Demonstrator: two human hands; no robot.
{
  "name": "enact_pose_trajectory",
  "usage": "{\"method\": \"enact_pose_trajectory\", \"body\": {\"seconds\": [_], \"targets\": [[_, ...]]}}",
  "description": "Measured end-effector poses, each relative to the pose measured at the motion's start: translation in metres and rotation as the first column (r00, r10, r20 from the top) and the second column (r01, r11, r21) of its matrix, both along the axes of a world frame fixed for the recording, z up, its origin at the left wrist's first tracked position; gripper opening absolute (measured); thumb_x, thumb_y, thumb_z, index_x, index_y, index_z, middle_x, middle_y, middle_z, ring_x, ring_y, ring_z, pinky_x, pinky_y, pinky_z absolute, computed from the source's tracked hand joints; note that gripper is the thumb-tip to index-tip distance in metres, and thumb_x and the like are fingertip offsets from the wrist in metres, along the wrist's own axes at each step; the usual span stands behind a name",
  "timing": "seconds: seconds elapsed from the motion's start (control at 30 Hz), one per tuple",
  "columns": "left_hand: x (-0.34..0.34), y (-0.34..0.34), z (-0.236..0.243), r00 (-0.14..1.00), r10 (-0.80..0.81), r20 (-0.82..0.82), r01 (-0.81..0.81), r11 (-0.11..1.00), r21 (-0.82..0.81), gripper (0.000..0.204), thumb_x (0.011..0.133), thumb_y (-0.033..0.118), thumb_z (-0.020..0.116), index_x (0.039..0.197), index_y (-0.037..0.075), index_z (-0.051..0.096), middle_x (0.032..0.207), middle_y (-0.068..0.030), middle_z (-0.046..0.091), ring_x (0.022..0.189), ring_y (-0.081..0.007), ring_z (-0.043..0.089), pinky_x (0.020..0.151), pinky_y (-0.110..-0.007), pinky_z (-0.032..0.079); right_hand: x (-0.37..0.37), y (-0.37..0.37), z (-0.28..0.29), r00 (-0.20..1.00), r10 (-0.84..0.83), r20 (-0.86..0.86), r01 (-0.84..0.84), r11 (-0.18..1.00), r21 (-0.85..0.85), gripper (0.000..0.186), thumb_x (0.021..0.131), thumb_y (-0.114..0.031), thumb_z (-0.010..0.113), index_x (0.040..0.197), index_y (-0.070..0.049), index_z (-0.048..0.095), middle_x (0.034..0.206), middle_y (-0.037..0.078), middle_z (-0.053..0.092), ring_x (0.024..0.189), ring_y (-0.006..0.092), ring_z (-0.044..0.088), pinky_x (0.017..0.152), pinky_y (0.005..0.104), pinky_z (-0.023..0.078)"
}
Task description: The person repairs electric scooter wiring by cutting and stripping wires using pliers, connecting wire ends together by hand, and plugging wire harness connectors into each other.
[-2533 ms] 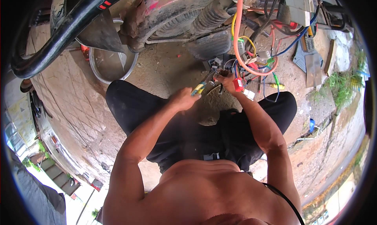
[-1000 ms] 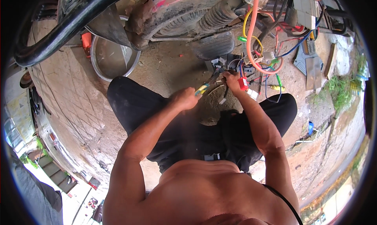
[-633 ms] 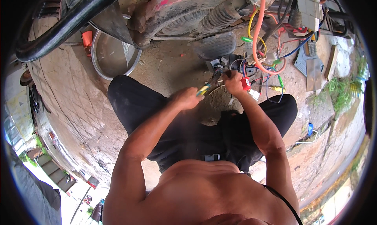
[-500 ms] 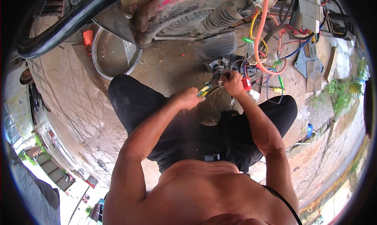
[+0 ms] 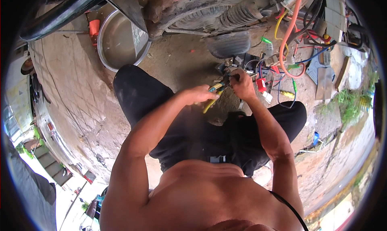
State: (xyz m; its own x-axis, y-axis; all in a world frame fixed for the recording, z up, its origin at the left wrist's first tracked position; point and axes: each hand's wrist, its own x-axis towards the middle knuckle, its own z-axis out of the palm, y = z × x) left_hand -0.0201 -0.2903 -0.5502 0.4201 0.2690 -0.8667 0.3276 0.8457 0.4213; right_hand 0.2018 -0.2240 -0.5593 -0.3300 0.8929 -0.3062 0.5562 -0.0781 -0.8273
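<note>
My left hand [image 5: 199,95] is closed around a pair of pliers with yellow-and-blue handles [image 5: 209,105]. Its handles are spread apart, and the jaws point up and right, towards my other hand. Bent fingers of my right hand [image 5: 243,86] pinch something small and dark right by the jaws; the fingers hide most of it, so its kind cannot be told. Just beyond lies a tangle of wires and dark parts [image 5: 246,61]. A red connector [image 5: 261,85] and a white connector [image 5: 267,96] hang beside my right wrist.
A thick orange cable [image 5: 285,39] loops down from a wiring bundle at the upper right. A yellow plug [image 5: 287,94] lies near my right knee. Ahead is a dirty vehicle body with a black rubber flap [image 5: 229,45]. A metal basin [image 5: 101,55] and an orange cup [image 5: 94,28] stand left.
The pliers' handles have spread apart, and the lower one now shows below my left hand. My right hand stays pinched near the jaws. The whole view has shifted slightly.
</note>
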Motion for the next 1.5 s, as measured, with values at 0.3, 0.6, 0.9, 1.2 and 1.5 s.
{"method": "enact_pose_trajectory", "body": {"seconds": [0.3,0.6,0.9,1.2,1.5], "targets": [[0.011,0.01,0.032,0.998,0.003,-0.063,-0.008,0.996,-0.093,0.027,0.101,0.029,0.064,0.113,0.006,0.056,0.096,-0.0076,0.066,0.08,-0.0185,0.068,0.057,-0.037,0.053,0.008,0.001,-0.011,0.998,-0.03,-0.052,0.023,0.991,-0.135,0.013,0.089,-0.008,0.067,0.1,0.0,0.067,0.075,0.012,0.07,0.069,0.0209,0.069,0.067,0.0347,0.054],[0.023,-0.01,0.001,0.983,0.182,-0.009,-0.182,0.981,-0.07,0.026,0.102,0.028,0.064,0.113,0.005,0.056,0.085,-0.0071,0.066,0.067,-0.0168,0.064,0.055,-0.034,0.053,0.018,0.002,-0.032,0.981,0.176,0.085,-0.192,0.947,0.259,0.019,0.089,-0.014,0.064,0.099,0.001,0.07,0.074,0.013,0.071,0.07,0.0235,0.071,0.068,0.0361,0.054],[0.036,-0.009,0.014,0.951,0.051,-0.306,-0.023,0.995,0.095,0.03,0.099,0.031,0.067,0.104,0.003,0.059,0.072,-0.0043,0.062,0.054,-0.0142,0.058,0.048,-0.032,0.049,0.01,0.004,-0.036,1.0,-0.024,-0.008,0.024,0.999,-0.027,0.017,0.088,-0.012,0.064,0.093,0.003,0.07,0.074,0.015,0.071,0.07,0.0224,0.07,0.068,0.0351,0.054],[0.025,0.001,0.017,0.966,0.139,-0.216,-0.116,0.986,0.118,0.033,0.099,0.032,0.066,0.111,0.002,0.061,0.078,-0.005,0.064,0.057,-0.0128,0.06,0.049,-0.031,0.049,0.003,0.015,0.017,0.981,-0.087,0.173,0.136,0.946,-0.295,0.038,0.09,-0.036,0.067,0.106,-0.003,0.076,0.093,0.025,0.074,0.094,0.0396,0.072,0.085,0.0451,0.053],[0.025,-0.016,-0.011,0.864,-0.058,-0.499,0.36,0.765,0.534,0.035,0.097,0.032,0.068,0.11,0.0,0.063,0.085,-0.0098,0.069,0.073,-0.0182,0.068,0.069,-0.04,0.055,0.012,0.011,-0.001,0.986,0.052,0.158,-0.014,0.972,-0.234,0.034,0.09,-0.034,0.062,0.092,0.0,0.07,0.082,0.026,0.067,0.086,0.0426,0.068,0.077,0.0482,0.051]]}}
